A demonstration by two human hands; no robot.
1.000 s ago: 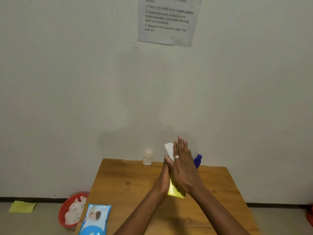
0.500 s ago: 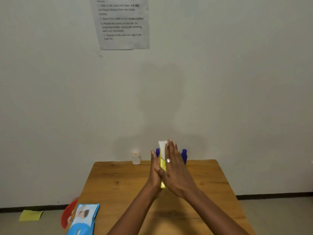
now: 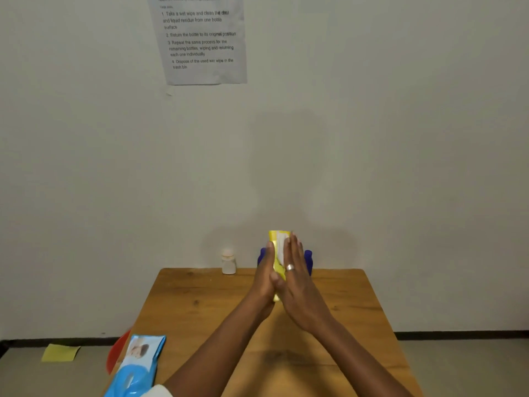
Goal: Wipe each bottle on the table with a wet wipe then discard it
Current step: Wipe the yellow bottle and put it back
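Just below the middle of the frame, the left hand (image 3: 264, 277) and the right hand (image 3: 297, 285) are pressed palm to palm around a yellow bottle (image 3: 277, 242), which is held above the wooden tabletop (image 3: 200, 305) and points away toward the wall. Neither grip is curled: the fingers of both hands lie flat and extended, sandwiching the bottle, whose top end sticks out past the fingertips. A white wet wipe (image 3: 281, 246) lies between the right palm and the bottle's side, so the flat press most likely serves to rub the wipe along the bottle's length while the left palm steadies it from the other side. A ring (image 3: 290, 267) shows on one right finger. Behind the hands at the tabletop's far edge, two blue bottles (image 3: 308, 259) are partly hidden, and a small white bottle (image 3: 228, 262) stands apart to their left; keeping them back by the wall leaves working room in front. The pack of wet wipes (image 3: 138, 365) sits at the lower left of the frame on the near tabletop corner, just beside a red bin (image 3: 116, 356) on the floor, handy for the discard to come.
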